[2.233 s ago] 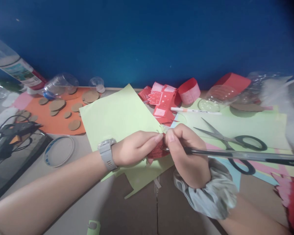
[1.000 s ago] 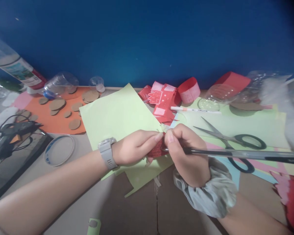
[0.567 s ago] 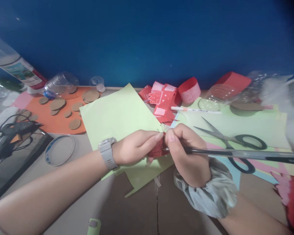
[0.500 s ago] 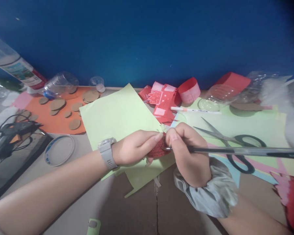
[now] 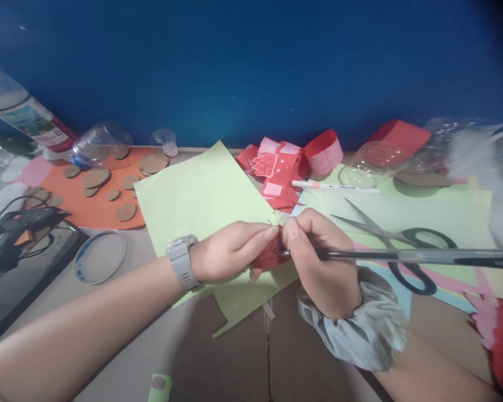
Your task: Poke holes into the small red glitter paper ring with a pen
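My left hand [image 5: 224, 250] is closed on a small red piece [image 5: 265, 255] marked with a dark crisscross pattern. The thumb lies along its upper edge, and fingertips show beneath it. In my right hand [image 5: 324, 268] is a black pen [image 5: 377, 255], its tip against the red piece's right side. Both hands meet over a light green paper sheet [image 5: 205, 190], which partly lies under them. Open scissors [image 5: 388, 231] with black handles rest behind the pen, to the right.
Red and pink paper strips [image 5: 283, 167] and a white marker [image 5: 335, 186] lie at the back. Cardboard discs [image 5: 96, 178] are spread over orange paper [image 5: 73, 204] at left. A tape ring [image 5: 123, 254], plastic bottle [image 5: 33, 120] and blue wall [image 5: 251, 67] surround the space.
The view has shifted very slightly. My hands stay in nearly the same place, with the pen tip still at the red piece.
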{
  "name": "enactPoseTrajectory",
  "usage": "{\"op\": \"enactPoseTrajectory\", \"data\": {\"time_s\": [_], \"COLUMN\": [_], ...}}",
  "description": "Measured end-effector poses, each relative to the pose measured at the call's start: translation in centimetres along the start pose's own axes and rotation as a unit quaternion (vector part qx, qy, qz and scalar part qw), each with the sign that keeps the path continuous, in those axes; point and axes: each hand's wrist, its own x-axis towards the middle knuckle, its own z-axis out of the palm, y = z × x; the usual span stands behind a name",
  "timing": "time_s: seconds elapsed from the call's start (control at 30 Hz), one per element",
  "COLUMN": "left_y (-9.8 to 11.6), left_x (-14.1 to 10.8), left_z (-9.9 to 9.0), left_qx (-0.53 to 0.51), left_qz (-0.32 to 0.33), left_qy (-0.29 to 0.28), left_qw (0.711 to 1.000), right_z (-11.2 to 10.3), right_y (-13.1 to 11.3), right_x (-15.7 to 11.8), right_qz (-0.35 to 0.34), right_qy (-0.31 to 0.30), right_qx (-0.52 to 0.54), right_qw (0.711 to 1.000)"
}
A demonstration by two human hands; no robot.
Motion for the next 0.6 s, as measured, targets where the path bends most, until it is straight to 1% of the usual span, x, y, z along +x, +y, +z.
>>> {"op": "enactPoseTrajectory", "data": {"time_s": [0.07, 0.23, 0.33, 0.6], "left_y": [0.0, -0.06, -0.06, -0.01], "left_x": [0.0, 0.03, 0.01, -0.01], "left_z": [0.0, 0.01, 0.01, -0.01], "left_qx": [-0.002, 0.012, 0.006, 0.001], "left_qz": [0.0, 0.01, 0.006, 0.004], "left_qy": [-0.001, 0.003, 0.002, 0.002], "left_qw": [1.0, 1.0, 1.0, 1.0], "right_z": [-0.01, 0.02, 0.05, 0.05], "right_y": [-0.02, 0.02, 0.13, 0.11], "right_x": [0.05, 0.08, 0.06, 0.02], "right_qz": [-0.004, -0.01, -0.021, -0.019], "right_qy": [0.006, -0.008, -0.001, -0.002], "right_qx": [0.004, 0.01, 0.001, 0.005], "right_qw": [1.0, 1.0, 1.0, 1.0]}}
